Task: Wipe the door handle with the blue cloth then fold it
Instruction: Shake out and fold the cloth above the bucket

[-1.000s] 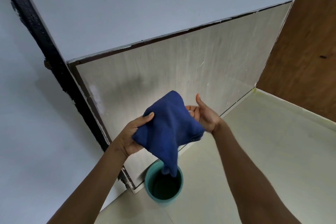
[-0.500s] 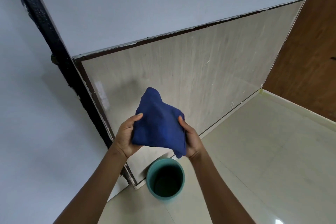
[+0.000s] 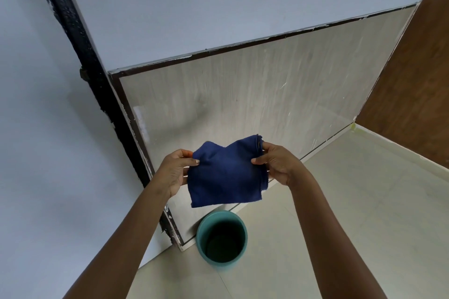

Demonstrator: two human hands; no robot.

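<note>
The blue cloth [image 3: 224,175] hangs in front of me, doubled over into a rough rectangle, its lower edge loose. My left hand [image 3: 173,170] pinches its upper left corner between thumb and fingers. My right hand [image 3: 277,165] pinches the upper right corner, where several layered edges show. Both hands hold it in the air above the floor. No door handle is in view.
A teal bucket [image 3: 222,238] stands on the pale tiled floor [image 3: 352,201] right below the cloth. A black frame strip [image 3: 80,51] runs down the white wall on the left. A brown wooden door [image 3: 413,75] fills the right side.
The cloth was bunched between my hands; now my hands have moved apart and hold it by two upper corners, spread flat and hanging. The view has tilted slightly downward.
</note>
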